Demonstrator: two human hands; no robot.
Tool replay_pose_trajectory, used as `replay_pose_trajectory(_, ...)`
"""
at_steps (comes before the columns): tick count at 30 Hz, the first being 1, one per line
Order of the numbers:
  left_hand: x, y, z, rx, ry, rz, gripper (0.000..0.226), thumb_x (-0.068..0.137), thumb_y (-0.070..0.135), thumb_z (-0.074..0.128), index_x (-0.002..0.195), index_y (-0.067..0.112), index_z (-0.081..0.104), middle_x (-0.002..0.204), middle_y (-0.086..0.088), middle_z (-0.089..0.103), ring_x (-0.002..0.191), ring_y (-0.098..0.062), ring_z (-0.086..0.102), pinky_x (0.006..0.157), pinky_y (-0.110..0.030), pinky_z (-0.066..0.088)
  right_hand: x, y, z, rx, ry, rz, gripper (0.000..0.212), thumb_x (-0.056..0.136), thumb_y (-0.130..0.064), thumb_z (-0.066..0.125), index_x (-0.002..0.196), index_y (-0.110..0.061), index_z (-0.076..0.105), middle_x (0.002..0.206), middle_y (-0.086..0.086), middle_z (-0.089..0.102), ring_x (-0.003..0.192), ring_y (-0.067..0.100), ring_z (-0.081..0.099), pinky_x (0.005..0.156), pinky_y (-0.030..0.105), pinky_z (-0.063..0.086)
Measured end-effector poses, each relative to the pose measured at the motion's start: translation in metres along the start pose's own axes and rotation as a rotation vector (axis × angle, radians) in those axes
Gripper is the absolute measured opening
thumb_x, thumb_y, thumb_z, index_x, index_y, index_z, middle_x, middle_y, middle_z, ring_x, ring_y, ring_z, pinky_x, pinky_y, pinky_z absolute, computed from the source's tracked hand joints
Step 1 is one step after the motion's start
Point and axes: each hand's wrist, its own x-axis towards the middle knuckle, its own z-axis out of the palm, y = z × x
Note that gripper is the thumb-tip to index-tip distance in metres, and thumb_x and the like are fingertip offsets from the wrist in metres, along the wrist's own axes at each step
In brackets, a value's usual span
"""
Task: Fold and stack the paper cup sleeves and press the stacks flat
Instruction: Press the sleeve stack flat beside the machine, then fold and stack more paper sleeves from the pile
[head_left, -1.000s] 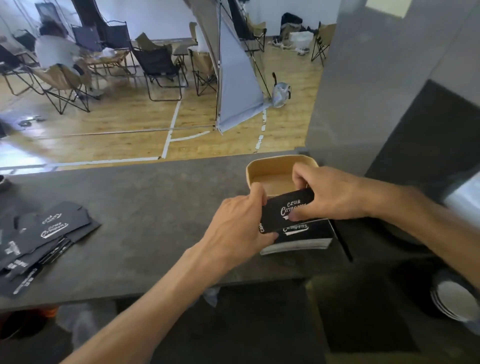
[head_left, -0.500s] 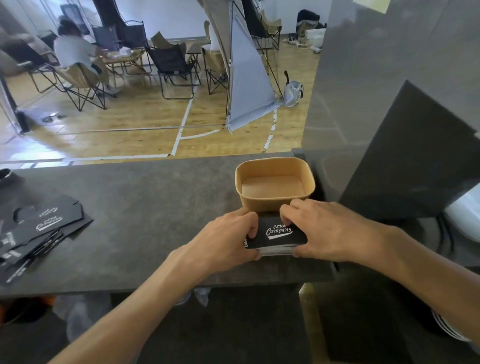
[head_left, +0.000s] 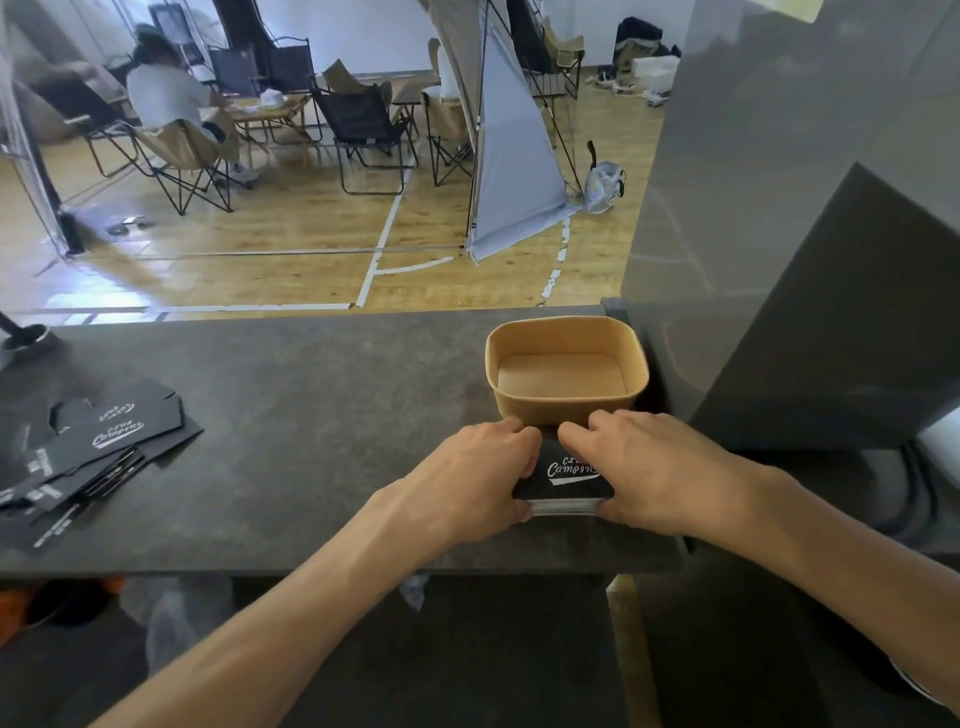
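Our left hand (head_left: 475, 475) and right hand (head_left: 652, 470) curl their fingers (head_left: 574, 434) round a stack of black sleeves (head_left: 566, 486), one hand on each side, gripping it. The stack sits on the gray desk (head_left: 311, 395), just in front of a brown paper bowl (head_left: 566, 364). We can read "Camping" in white on top. More flat black sleeves (head_left: 88, 457) lie far to the left.

Both hands (head_left: 483, 475) cover sleeve stack (head_left: 569, 480) ends; fingertips hidden.
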Motion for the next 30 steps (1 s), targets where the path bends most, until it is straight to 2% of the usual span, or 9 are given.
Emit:
replay_pose_trajectory(4,0.0,-0.001,-0.001,0.006,0.018,0.015,0.036,0.084,0.033,0.072,0.093,0.026,0.038,0.105,0.006,0.053,0.083,-0.011,0.047,0.065,-0.024,0.033,0.002,-0.001,-0.006,-0.02,-0.034,0.004,0.044,0.084,-0.037,0.075,0.113,-0.034,0.041,0.107,-0.01,0.053,0.094,0.009,0.054,0.069,0.022,0.041)
replay_pose_trajectory(7,-0.005,-0.008,0.001,-0.047,0.04,0.029,0.037,0.082,0.04,0.073,0.095,0.027,0.041,0.105,0.007,0.051,0.086,-0.011,0.048,0.066,-0.026,0.035,0.002,-0.009,-0.017,-0.043,-0.112,0.049,0.045,0.083,-0.049,0.071,0.113,-0.038,0.04,0.111,-0.012,0.05,0.101,0.009,0.051,0.076,0.027,0.042)
replay_pose_trajectory(9,-0.016,-0.017,0.001,-0.133,0.082,0.041,0.038,0.081,0.05,0.071,0.101,0.027,0.047,0.108,0.009,0.05,0.09,-0.01,0.049,0.069,-0.027,0.039,0.004,-0.019,-0.032,-0.067,-0.114,0.057,0.041,0.084,-0.058,0.065,0.113,-0.041,0.042,0.11,-0.014,0.048,0.101,0.008,0.047,0.079,0.028,0.045)
replay_pose_trajectory(11,-0.034,-0.038,-0.005,-0.201,0.184,0.03,0.035,0.086,0.053,0.064,0.107,0.028,0.052,0.116,0.01,0.05,0.098,-0.009,0.05,0.08,-0.029,0.044,0.014,-0.038,-0.051,-0.043,-0.047,0.034,0.03,0.088,-0.061,0.056,0.11,-0.043,0.044,0.107,-0.016,0.047,0.098,0.007,0.046,0.079,0.027,0.045)
replay_pose_trajectory(15,-0.085,-0.124,-0.023,-0.196,0.315,-0.188,0.028,0.09,0.05,0.058,0.107,0.028,0.054,0.115,0.01,0.056,0.109,-0.013,0.054,0.093,-0.036,0.044,0.06,-0.101,-0.076,0.067,0.033,-0.07,0.024,0.096,-0.056,0.047,0.11,-0.036,0.045,0.108,-0.013,0.053,0.1,0.01,0.054,0.083,0.032,0.05)
replay_pose_trajectory(18,-0.128,-0.199,-0.037,-0.138,0.354,-0.414,0.026,0.09,0.047,0.061,0.104,0.026,0.056,0.111,0.007,0.059,0.108,-0.018,0.056,0.092,-0.035,0.042,0.113,-0.162,-0.077,0.107,0.06,-0.152,0.028,0.098,-0.051,0.046,0.113,-0.027,0.049,0.114,-0.005,0.058,0.108,0.019,0.057,0.087,0.042,0.05)
replay_pose_trajectory(23,-0.188,-0.296,-0.047,-0.058,0.343,-0.724,0.031,0.088,0.043,0.065,0.111,0.024,0.059,0.115,0.0,0.059,0.115,-0.024,0.053,0.091,-0.037,0.041,0.21,-0.257,-0.071,0.205,0.113,-0.211,0.026,0.098,-0.045,0.05,0.109,-0.021,0.052,0.114,0.002,0.062,0.108,0.027,0.058,0.081,0.04,0.044)
replay_pose_trajectory(26,-0.206,-0.335,-0.037,0.025,0.261,-0.809,0.05,0.084,0.049,0.068,0.123,0.02,0.056,0.124,-0.005,0.054,0.12,-0.027,0.049,0.098,-0.042,0.042,0.259,-0.294,-0.061,0.292,0.171,-0.175,0.025,0.098,-0.042,0.05,0.111,-0.02,0.053,0.114,0.002,0.06,0.109,0.026,0.056,0.08,0.04,0.043)
replay_pose_trajectory(30,-0.216,-0.365,-0.018,0.048,0.167,-0.835,0.064,0.075,0.059,0.072,0.119,0.015,0.056,0.125,-0.008,0.049,0.119,-0.029,0.044,0.099,-0.041,0.04,0.3,-0.318,-0.037,0.376,0.221,-0.157,0.035,0.099,-0.041,0.05,0.127,-0.021,0.051,0.125,0.004,0.054,0.117,0.026,0.05,0.091,0.041,0.047)
